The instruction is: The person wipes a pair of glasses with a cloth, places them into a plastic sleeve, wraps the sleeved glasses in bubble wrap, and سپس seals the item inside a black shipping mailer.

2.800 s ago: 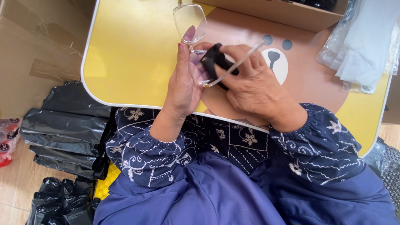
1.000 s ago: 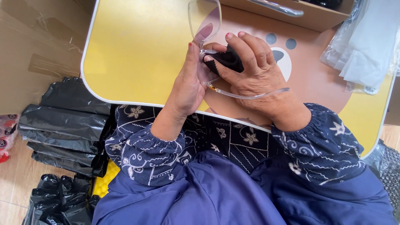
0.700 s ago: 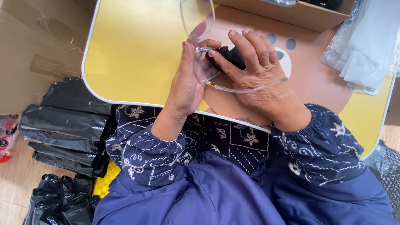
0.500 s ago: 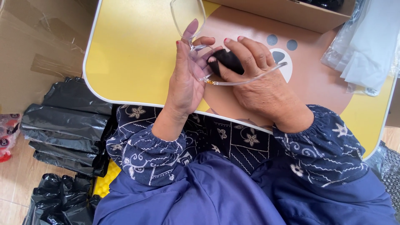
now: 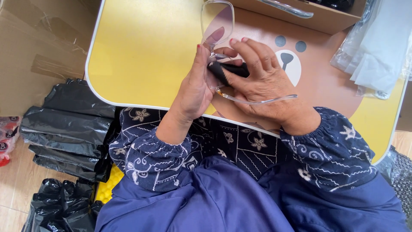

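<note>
Her left hand pinches a pair of clear-framed glasses at the bridge, one lens standing up past her fingertips. Her right hand grips a small black cloth pressed against the frame, a transparent temple arm trailing under her palm. Both hover over a yellow lap table. Black plastic bags lie piled on the floor on her left.

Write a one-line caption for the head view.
Both hands, left hand and right hand, hold clear glasses and black cloth over yellow table.
</note>
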